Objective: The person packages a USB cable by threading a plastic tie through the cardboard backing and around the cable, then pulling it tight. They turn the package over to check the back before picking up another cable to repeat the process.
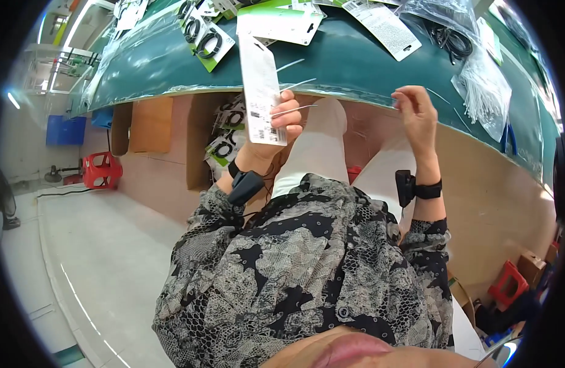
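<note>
My left hand (287, 120) grips a long white packaging card (261, 92) in front of the table edge, its printed back facing up. Thin white cable ties (296, 81) stick out to the right from the card and from between my fingers. Whether they pass through the card I cannot tell. To the right, my right hand (419, 113) is raised by the table edge, thumb and forefinger drawn together in a pinch. Anything between those fingertips is too small to make out. A clear bag of white cable ties (486, 92) lies on the table just right of it.
On the green table (337, 73) lie carded black cables (208, 46), white-and-green cards (279, 26), a printed card (386, 27) and a loose black cable (451, 43). Under its edge stands a cardboard box (198, 141) of carded cables. Red stools (102, 170) stand on both sides.
</note>
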`<state>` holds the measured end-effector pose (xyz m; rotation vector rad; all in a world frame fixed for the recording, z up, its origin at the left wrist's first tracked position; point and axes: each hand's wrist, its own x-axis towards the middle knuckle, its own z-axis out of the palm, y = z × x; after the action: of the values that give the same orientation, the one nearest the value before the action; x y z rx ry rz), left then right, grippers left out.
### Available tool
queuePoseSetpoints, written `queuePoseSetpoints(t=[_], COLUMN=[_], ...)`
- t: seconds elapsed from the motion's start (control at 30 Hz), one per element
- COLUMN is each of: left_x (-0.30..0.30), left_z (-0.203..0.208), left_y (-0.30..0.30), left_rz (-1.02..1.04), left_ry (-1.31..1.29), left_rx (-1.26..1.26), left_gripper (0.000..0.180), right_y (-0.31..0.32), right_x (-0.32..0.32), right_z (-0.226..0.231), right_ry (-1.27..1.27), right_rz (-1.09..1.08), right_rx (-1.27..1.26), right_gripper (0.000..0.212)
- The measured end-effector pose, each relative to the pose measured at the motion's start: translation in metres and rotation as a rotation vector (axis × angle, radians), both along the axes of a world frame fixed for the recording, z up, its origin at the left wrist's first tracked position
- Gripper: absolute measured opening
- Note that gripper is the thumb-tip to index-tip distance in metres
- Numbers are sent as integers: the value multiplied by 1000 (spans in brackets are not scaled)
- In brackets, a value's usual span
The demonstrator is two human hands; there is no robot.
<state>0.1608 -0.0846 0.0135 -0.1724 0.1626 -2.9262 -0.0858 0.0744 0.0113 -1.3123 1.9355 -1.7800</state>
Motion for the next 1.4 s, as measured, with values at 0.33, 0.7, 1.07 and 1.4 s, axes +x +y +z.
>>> queuePoseSetpoints(t=[0.33, 0.7, 1.07, 1.4], left_x=[26, 262, 213, -214], left_z=[23, -46, -101, 37], left_y=[1, -24, -45, 7], left_rz=[668, 200, 20, 516], left_ry=[-688, -1569, -1647, -318], left_rx=[-877, -1085, -2002, -2203], left_gripper=[36, 41, 21, 10], right_y=[-24, -21, -17, -23], right_x=[2, -4, -2, -13], right_z=[-14, -20, -19, -25], right_ry=[136, 198, 192, 99], right_rz=[-37, -110, -100, -86], right_rx=[59, 20, -52, -75], right_gripper=[4, 4, 6, 5])
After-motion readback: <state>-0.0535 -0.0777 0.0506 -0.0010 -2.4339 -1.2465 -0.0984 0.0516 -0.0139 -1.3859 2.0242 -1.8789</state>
